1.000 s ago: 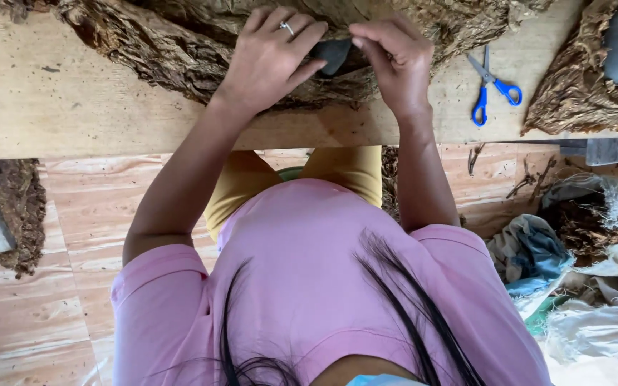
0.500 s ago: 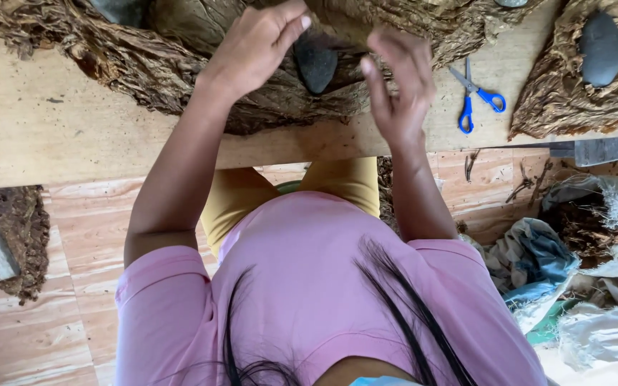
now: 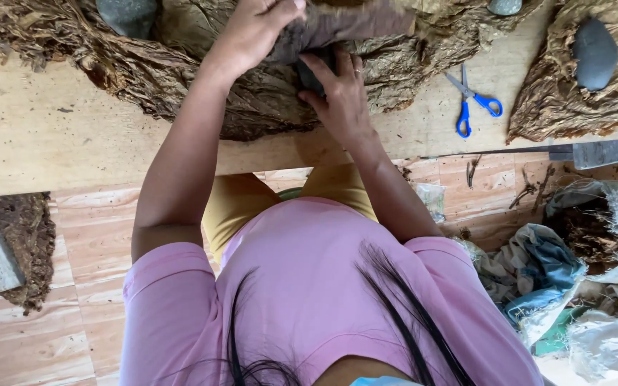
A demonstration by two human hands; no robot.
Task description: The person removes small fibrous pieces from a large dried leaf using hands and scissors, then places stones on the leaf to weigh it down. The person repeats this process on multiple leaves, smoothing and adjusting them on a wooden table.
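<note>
**Dry leaves and a stone, both hands in the pile**

Head view: the leaf pile lies on the table, a heap of brown, crumpled dried leaves spread across its far side. By the look of them the leaves are light, thin and brittle; they would likely tear or crumble if pinched hard, so a flat, broad hold along a whole leaf suits them better than a grip at an edge.

The left hand is closed around a brown leaf, lifting or pulling it sideways above the pile; the leaf is blurred, so its exact shape is unclear.

The right hand rests on the pile with its fingers curled over a dark stone, most of which is hidden. I cannot tell whether it grips the stone or only presses on it. The stone looks smooth, hard and heavy for its size, best taken with the whole palm.

Other stones sit on leaves: one at upper left, one on a separate pile at right. Blue scissors lie on the table, well apart from the hands.
</note>
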